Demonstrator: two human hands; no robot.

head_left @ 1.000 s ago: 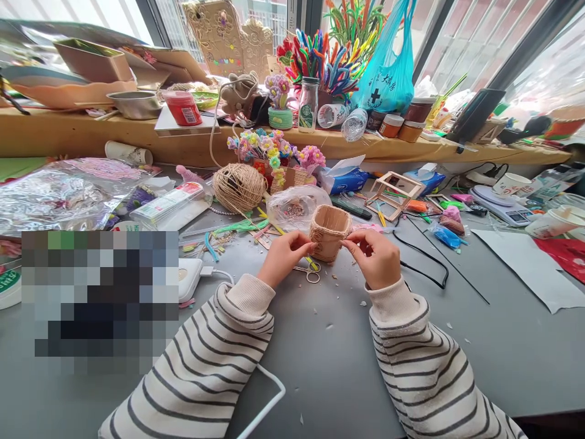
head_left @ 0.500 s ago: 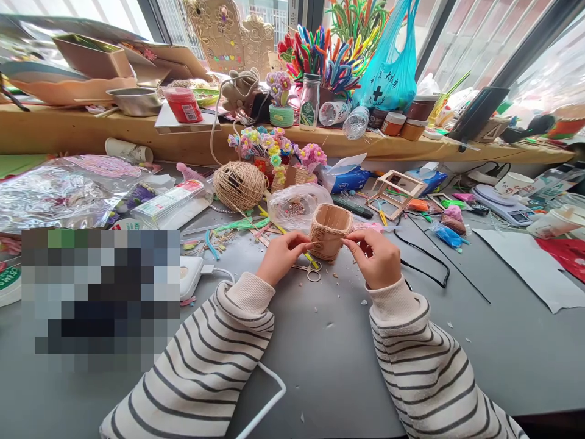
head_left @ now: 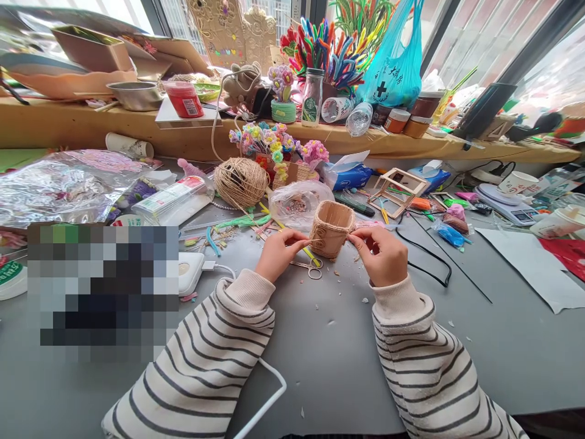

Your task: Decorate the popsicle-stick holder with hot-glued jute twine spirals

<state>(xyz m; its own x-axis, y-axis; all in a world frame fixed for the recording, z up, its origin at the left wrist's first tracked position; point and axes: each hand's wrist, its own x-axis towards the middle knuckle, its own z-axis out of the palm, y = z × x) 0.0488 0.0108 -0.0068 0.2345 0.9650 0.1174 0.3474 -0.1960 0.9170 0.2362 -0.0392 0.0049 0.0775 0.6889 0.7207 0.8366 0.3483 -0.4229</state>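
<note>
A small square box (head_left: 333, 244) of light wood, with twine wrapped round its rim and a coiled twine pattern on its front, stands on the grey table. At its left side my left hand (head_left: 280, 251) is closed in a pinch on a thin strand of twine (head_left: 312, 240) that reaches the box front. My right hand (head_left: 381, 253) pinches at the box's right edge, seemingly on the same strand, though its fingertips partly hide what they hold. Below the left fingertips, scissors (head_left: 314, 272) lie beside a yellow stick.
A ball of twine (head_left: 242, 183) and a clear plastic bag (head_left: 297, 204) lie behind the box. A wooden frame (head_left: 397, 192) and a black cable (head_left: 434, 274) are to the right. A white power bank (head_left: 189, 274) with its cable sits left. Small scraps dot the table.
My right hand has shifted slightly right, to the box's right edge. My left hand has drawn slightly left, and more of the strand shows at its fingertips. The view has tilted a little.
</note>
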